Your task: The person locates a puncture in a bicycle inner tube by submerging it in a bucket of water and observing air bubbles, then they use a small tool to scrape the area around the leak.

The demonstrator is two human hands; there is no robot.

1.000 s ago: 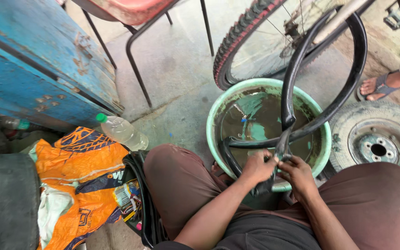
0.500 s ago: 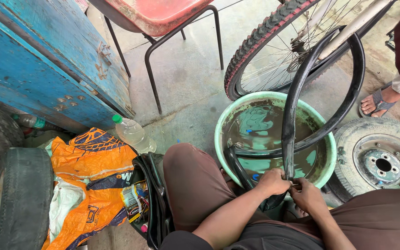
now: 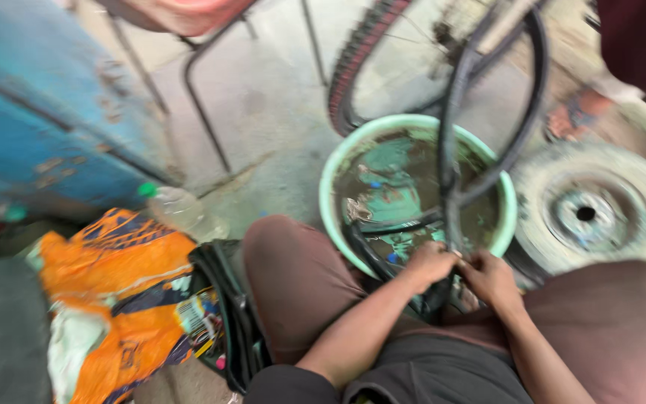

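Inner tube [image 3: 451, 142], black rubber, is looped upright over the green basin [image 3: 336, 161], with its lower run dipped in the murky water and its upper arc rising in front of the bicycle wheel [image 3: 353, 67]. The picture is blurred by motion, so fine detail on the rubber cannot be read.

The tube is gripped at the near rim of the basin. The left hand [image 3: 429, 263] is closed around the tube section, fingers curled over it; the right hand [image 3: 491, 277] is closed on the adjoining section, just beside the left, the two hands nearly touching.

For the step in hand, judged to be a submerged check of the tube, the following is advised:
- The gripped section is to be held fully under the water surface, not merely at it.
- The tube is to be fed through both hands in short lengths, so that no stretch is skipped.
- The loop is to be kept clear of the wheel behind the basin.

A car wheel [image 3: 588, 213] lies flat just beside the basin. An orange bag [image 3: 114, 299] and a plastic bottle [image 3: 177, 209] lie well apart on the other side, near a blue panel [image 3: 31, 127].
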